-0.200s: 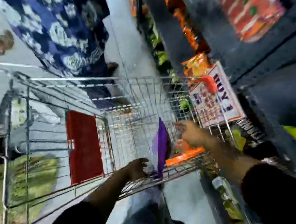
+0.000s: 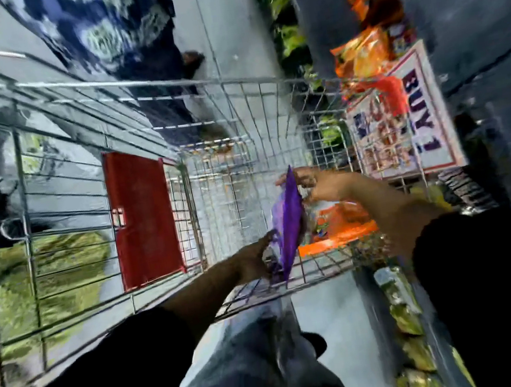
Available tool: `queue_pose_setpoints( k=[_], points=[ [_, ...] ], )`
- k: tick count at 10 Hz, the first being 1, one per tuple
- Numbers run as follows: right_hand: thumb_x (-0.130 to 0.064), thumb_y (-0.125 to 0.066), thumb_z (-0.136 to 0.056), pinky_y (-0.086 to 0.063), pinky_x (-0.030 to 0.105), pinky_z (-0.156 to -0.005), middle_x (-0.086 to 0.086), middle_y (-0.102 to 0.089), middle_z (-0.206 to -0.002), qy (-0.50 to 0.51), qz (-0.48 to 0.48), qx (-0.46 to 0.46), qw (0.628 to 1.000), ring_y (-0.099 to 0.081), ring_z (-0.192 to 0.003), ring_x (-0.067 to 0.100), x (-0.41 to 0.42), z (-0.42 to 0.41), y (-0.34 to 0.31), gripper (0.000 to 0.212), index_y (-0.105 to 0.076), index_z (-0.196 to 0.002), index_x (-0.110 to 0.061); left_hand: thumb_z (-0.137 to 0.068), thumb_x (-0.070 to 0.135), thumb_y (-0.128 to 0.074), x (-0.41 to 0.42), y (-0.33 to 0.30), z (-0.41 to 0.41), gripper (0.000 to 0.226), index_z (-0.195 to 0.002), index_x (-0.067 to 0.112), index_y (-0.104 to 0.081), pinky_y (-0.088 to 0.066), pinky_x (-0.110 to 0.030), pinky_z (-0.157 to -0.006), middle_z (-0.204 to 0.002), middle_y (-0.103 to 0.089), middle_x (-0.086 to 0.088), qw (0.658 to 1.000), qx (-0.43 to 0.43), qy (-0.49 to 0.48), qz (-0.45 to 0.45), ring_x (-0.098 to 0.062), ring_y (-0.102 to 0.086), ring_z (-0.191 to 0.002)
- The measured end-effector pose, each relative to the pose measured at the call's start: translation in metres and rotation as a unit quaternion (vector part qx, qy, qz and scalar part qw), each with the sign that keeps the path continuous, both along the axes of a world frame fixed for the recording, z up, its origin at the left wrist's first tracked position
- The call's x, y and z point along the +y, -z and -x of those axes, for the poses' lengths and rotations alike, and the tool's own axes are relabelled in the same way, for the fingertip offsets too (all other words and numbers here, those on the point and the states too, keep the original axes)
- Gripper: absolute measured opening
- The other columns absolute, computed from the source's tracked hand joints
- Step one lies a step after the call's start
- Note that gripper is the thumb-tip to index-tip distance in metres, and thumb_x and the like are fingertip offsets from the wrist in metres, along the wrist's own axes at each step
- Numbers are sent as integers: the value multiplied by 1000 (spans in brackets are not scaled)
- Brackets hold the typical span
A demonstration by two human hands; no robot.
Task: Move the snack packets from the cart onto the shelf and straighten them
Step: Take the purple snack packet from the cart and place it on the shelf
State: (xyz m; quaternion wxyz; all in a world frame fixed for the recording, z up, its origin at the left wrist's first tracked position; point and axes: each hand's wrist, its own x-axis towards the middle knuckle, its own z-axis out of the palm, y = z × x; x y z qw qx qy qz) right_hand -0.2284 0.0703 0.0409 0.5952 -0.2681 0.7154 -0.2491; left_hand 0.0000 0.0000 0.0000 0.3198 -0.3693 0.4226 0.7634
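Down inside the wire cart (image 2: 233,103), both hands are on a purple snack packet (image 2: 288,221), which stands on edge near the cart's near wall. The right hand (image 2: 319,183) pinches the packet's top corner, its fingers (image 2: 298,177) closed narrowly on the foil. The left hand (image 2: 254,260) grips the packet's lower end, fingers wrapped around it close to the cart's bottom wires. Just beside the purple packet, on its right, orange snack packets (image 2: 343,229) lie in the bottom of the cart, partly hidden by the right forearm.

Both arms wear dark sleeves (image 2: 497,289) pushed back from the wrists. A red panel (image 2: 142,218) hangs on the cart's left part, on the folding seat section. On the right runs the shelf (image 2: 472,25), dark and blurred, with orange packets (image 2: 365,52) on it and a white sign reading "BUY 1" (image 2: 423,120) hanging against the cart's right side. More greenish packets (image 2: 404,320) sit low on the shelf near the right elbow. Beyond the cart, another person in blue patterned clothing (image 2: 107,26) stands on the grey floor (image 2: 226,20). The whole view is smeared by motion, so print on the packets cannot be read.
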Motion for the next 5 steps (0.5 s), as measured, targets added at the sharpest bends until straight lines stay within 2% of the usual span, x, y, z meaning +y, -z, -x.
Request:
queue_pose_setpoints(
  k=[1,2,3,4,5],
  points=[
    [14,-73,-69,-43,42,-103,29,-60,-127,-64,-35,9,997,-56,-108,19,-9,8,1,45,-62,-112,12,-57,47,-82,9,5,13,60,-112,32,-62,-52,-36,-84,-94,-59,-1,998,-49,-26,-7,-12,-59,-80],
    [-4,-83,-65,-46,57,-93,42,-64,-104,-36,-36,47,998,-67,-95,43,-9,10,-6,36,-66,-90,17,-81,8,-69,12,4,8,55,-112,51,-54,-53,-14,-85,-113,-63,12,992,-52,7,113,22,-58,-74],
    [-10,-85,-62,-53,58,-88,24,-75,-92,40,-2,29,999,-70,-92,43,3,2,-24,19,-76,-78,-4,-56,48,-84,0,-21,5,102,-141,27,-32,-45,0,-78,-131,-52,7,988,42,77,129,22,-57,-92],
    [-9,-84,-61,-58,51,-82,20,-76,-90,164,71,21,984,-73,-83,31,13,-5,-55,36,-72,-92,6,-59,24,-88,-25,-27,6,102,-141,-3,-35,-37,4,-88,-140,-48,-16,952,181,109,220,40,-44,-93],
    [5,-79,-67,-57,29,-62,7,-75,-71,308,162,31,937,-69,-62,14,19,-7,-106,34,-68,-97,14,-68,-3,-81,-32,-51,15,73,-133,-5,-47,-32,7,-85,-132,-55,-18,928,191,49,315,40,-42,-84]
  ],
)
